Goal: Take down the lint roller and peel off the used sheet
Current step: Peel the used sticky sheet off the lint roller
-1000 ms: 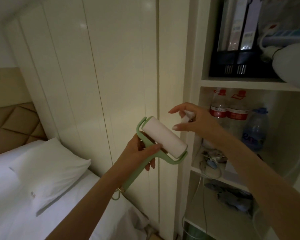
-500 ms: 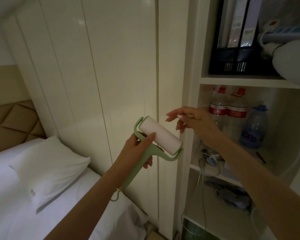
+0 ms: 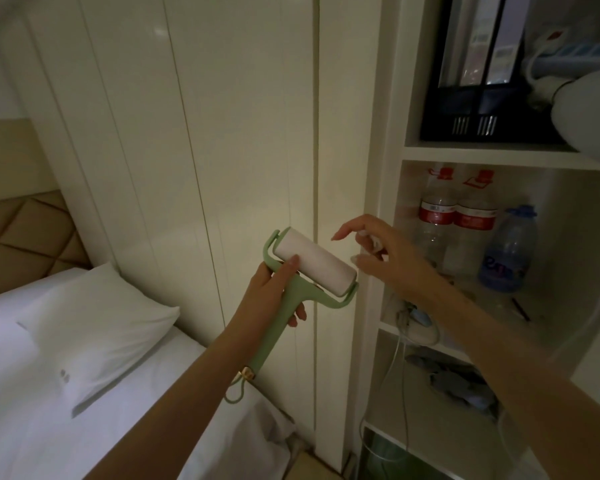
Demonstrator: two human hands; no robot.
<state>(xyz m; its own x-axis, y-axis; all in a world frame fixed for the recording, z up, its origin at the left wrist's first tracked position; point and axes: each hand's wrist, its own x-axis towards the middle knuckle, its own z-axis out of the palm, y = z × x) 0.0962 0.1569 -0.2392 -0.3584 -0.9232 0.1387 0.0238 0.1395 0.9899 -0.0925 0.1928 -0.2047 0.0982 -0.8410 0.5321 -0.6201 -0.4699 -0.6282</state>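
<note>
The lint roller [image 3: 314, 268] has a pale green frame and handle and a white sheet roll. It is held up in front of the white wardrobe panel. My left hand [image 3: 274, 292] grips the handle just below the roll, with the thumb resting on the roll's near side. A green loop [image 3: 235, 393] hangs from the handle's end. My right hand [image 3: 381, 254] hovers just right of the roll's far end, fingers spread and not touching it. A small pale bit shows among its curled fingers, too small to tell what it is.
White wardrobe panels [image 3: 222, 133] stand straight ahead. An open shelf unit [image 3: 499, 157] is on the right with water bottles [image 3: 458, 223], black file boxes [image 3: 475, 98] and cables. A bed with a white pillow [image 3: 94, 327] lies at lower left.
My left thumb has slid up onto the roll. My right hand has dipped and drawn closer to the roll's right end, and its fingers have spread again.
</note>
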